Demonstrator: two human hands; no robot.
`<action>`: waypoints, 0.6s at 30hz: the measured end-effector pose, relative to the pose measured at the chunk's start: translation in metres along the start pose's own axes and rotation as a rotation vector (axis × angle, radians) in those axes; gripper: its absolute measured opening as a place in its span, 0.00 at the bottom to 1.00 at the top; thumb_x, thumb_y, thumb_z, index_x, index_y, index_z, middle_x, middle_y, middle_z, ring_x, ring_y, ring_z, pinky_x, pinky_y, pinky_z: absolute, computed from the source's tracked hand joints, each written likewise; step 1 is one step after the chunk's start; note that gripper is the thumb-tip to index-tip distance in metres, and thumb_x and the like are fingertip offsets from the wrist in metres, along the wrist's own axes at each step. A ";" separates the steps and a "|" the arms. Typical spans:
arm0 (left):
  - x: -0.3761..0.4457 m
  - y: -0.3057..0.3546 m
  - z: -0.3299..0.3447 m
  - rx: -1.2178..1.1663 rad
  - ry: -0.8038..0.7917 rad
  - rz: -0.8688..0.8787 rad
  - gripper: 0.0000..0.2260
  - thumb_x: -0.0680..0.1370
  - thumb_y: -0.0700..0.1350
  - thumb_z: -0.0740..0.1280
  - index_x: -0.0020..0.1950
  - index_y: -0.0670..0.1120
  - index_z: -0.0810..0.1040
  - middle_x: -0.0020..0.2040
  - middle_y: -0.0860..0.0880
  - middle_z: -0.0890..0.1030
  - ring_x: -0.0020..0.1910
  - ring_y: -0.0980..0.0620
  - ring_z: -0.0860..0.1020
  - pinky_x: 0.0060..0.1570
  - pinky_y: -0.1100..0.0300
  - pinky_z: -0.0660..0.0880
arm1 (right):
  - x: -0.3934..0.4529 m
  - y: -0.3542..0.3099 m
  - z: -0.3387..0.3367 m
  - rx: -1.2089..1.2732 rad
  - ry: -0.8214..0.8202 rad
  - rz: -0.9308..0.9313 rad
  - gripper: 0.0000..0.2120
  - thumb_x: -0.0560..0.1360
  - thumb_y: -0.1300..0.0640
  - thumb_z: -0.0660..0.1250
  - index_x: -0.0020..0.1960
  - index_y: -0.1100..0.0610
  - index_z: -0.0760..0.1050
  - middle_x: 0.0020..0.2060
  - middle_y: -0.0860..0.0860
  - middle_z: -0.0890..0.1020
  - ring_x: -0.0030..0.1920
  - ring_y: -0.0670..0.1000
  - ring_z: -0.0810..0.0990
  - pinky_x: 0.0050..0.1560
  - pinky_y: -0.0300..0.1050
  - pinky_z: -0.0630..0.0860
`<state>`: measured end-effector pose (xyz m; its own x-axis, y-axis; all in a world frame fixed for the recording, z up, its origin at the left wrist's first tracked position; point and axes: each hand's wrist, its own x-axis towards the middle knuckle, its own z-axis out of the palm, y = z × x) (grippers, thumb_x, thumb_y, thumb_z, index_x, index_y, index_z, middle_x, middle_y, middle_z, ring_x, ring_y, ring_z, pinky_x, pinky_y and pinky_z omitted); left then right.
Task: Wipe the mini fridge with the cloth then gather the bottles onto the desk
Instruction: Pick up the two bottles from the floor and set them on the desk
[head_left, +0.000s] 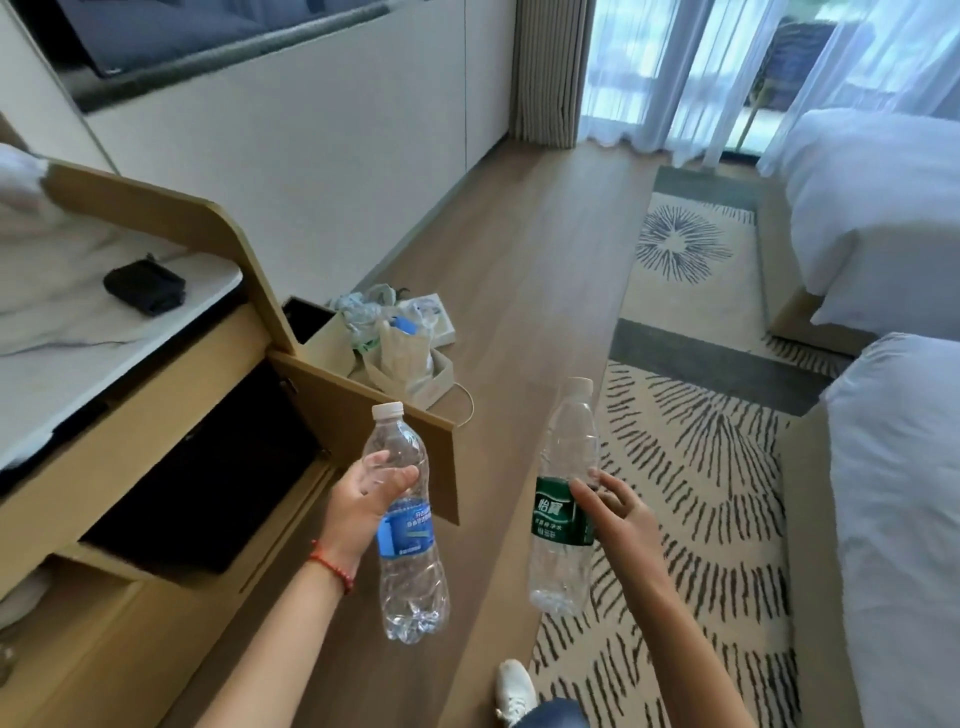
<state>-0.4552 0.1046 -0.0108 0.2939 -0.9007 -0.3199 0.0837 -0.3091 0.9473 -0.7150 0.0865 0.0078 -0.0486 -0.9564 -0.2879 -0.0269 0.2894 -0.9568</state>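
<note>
Now both hands are over bare wood floor (524, 291) w/ the open cabinet door (363, 415) edge just behind the left bottle, rug (691, 467) and bed (904, 493) to the right, so there's open room btwn desk and beds. Left hand (358, 512) is wrapped around the blue-label bottle (408, 525), fingers closed at its upper body; right hand (618, 512) pinches the green-label bottle (563, 499) loosely, fingers partly spread. Desk (62, 332), marble top, sits at left w/ a dark cloth (145, 286) on it; the dark mini fridge (208, 483) is below.
</note>
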 end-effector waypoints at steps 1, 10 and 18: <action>0.007 0.006 0.002 -0.013 0.014 0.008 0.31 0.66 0.49 0.74 0.65 0.41 0.68 0.53 0.44 0.80 0.42 0.55 0.83 0.33 0.66 0.77 | 0.014 -0.006 0.001 -0.013 -0.029 -0.010 0.26 0.71 0.53 0.69 0.66 0.59 0.68 0.45 0.50 0.81 0.48 0.47 0.79 0.44 0.38 0.75; 0.046 0.043 0.012 -0.088 0.173 0.037 0.52 0.44 0.69 0.75 0.62 0.44 0.70 0.50 0.48 0.80 0.42 0.58 0.82 0.34 0.66 0.77 | 0.107 -0.051 0.022 -0.092 -0.219 -0.033 0.24 0.72 0.53 0.69 0.65 0.58 0.68 0.42 0.44 0.80 0.45 0.42 0.79 0.39 0.34 0.75; 0.086 0.059 -0.042 -0.092 0.314 0.031 0.56 0.41 0.71 0.73 0.62 0.44 0.69 0.51 0.46 0.80 0.42 0.56 0.82 0.34 0.67 0.77 | 0.157 -0.065 0.104 -0.128 -0.349 -0.020 0.29 0.67 0.49 0.70 0.65 0.58 0.70 0.46 0.49 0.82 0.47 0.47 0.81 0.45 0.42 0.78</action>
<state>-0.3854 0.0216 0.0187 0.5758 -0.7669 -0.2835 0.1511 -0.2410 0.9587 -0.6167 -0.0867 0.0209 0.2964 -0.9110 -0.2866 -0.1502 0.2519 -0.9560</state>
